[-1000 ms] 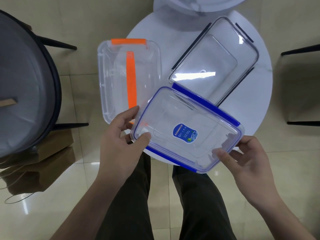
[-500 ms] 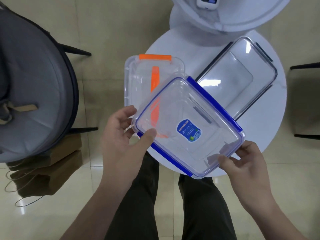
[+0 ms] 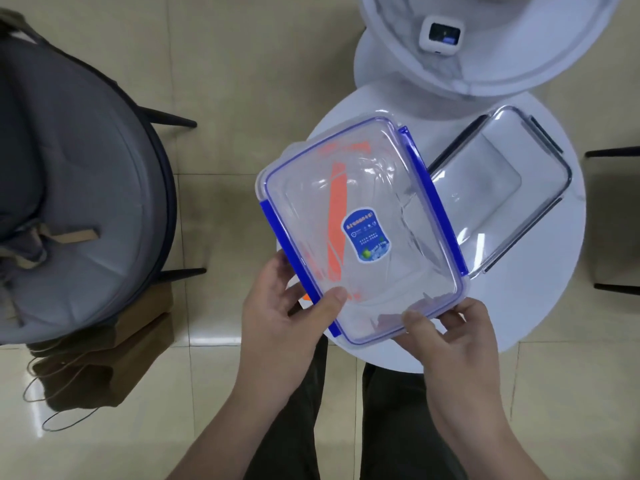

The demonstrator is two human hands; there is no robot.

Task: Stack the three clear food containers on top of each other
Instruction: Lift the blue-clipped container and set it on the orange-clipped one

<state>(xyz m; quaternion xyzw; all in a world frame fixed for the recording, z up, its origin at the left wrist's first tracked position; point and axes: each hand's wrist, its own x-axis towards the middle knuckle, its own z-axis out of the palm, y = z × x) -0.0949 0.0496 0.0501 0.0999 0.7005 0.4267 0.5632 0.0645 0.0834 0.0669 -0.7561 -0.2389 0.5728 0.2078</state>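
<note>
A clear container with blue clips (image 3: 391, 188) and a blue sticker is held over the left part of the small round white table (image 3: 540, 306). My left hand (image 3: 280, 317) grips its near left corner and my right hand (image 3: 453, 337) grips its near right corner. It covers the orange-clipped clear container (image 3: 337, 220), whose orange strip shows through the lid; I cannot tell whether the two touch. A third clear container with dark clips (image 3: 498, 195) lies on the table to the right, just beside the blue one.
A grey cushioned chair (image 3: 79, 202) stands at the left with a brown paper bag (image 3: 104, 358) on the floor beside it. A taller white round table (image 3: 485, 43) with a small white device (image 3: 441, 34) is behind. Dark chair legs (image 3: 613, 220) stand at the right.
Both hands have carried the blue-clipped container left and away from me, turning it until it lies over the orange-clipped container. The dark-clipped container has stayed in place.
</note>
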